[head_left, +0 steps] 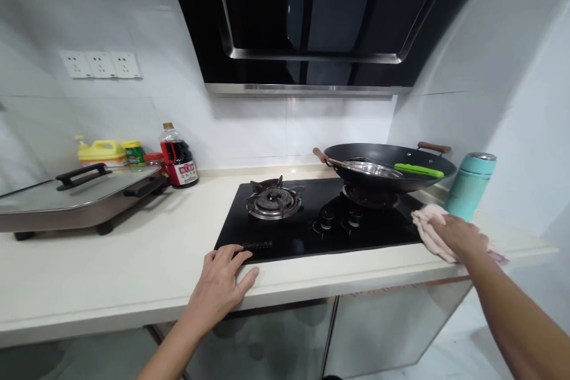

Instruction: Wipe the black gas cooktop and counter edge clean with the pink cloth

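At your four o'clock, your right hand (461, 237) grips the cloth (430, 227) against the counter (146, 261), apparently to control it; at seven, your left hand (220, 282) lies open at the hob (285, 236) edge, likely for support.

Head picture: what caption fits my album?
Right hand on a pink cloth, left hand at a corner of the stove.

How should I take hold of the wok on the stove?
Probably by both wooden handles, left hand from the left, right hand from the right after leaving the cloth: the handles jut from opposite sides of the broad wok.
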A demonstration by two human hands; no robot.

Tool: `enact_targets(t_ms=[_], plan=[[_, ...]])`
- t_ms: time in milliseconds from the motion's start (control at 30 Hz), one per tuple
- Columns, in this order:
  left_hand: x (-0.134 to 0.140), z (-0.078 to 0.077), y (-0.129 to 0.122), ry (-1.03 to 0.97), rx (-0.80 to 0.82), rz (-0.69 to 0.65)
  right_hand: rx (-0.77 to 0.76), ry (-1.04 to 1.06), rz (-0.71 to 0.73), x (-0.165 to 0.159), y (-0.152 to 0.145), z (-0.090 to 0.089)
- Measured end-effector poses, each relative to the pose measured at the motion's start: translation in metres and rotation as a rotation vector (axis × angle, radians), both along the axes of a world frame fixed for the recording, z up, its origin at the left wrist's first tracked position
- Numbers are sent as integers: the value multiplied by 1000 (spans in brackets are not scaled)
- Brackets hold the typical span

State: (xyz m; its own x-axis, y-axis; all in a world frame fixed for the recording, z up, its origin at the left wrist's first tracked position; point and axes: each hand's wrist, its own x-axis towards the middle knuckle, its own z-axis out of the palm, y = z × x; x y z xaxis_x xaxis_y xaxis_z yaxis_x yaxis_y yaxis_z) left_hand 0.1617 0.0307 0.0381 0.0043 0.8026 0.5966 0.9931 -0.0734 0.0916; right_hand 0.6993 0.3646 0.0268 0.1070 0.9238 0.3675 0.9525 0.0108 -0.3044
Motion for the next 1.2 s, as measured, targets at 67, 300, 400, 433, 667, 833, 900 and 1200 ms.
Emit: enact_targets(t_ms=[67,300,400,433,667,833,900,1200], plan=[[2,1,0,-10,2,1,-77,-15,-72,-5,-3,3],[6,1,1,-39,20,23,0,-165,141,-84,-65,-13],[5,-1,1,-55,20,20,91,-205,297,-130,-106,-18],[5,-1,1,-65,21,20,114,-209,332,-147,-120,-18],[5,-3,0,-164,25,27,239,-183,632,-272,-214,-8],[7,-2,-1,-240,19,52,291,-172,845,-346,-254,-10],[7,-2,-2,-270,13,60,310,-161,889,-357,-257,-11],[14,-7,-6,-265,-25,91,362,-160,933,-347,-241,-21]])
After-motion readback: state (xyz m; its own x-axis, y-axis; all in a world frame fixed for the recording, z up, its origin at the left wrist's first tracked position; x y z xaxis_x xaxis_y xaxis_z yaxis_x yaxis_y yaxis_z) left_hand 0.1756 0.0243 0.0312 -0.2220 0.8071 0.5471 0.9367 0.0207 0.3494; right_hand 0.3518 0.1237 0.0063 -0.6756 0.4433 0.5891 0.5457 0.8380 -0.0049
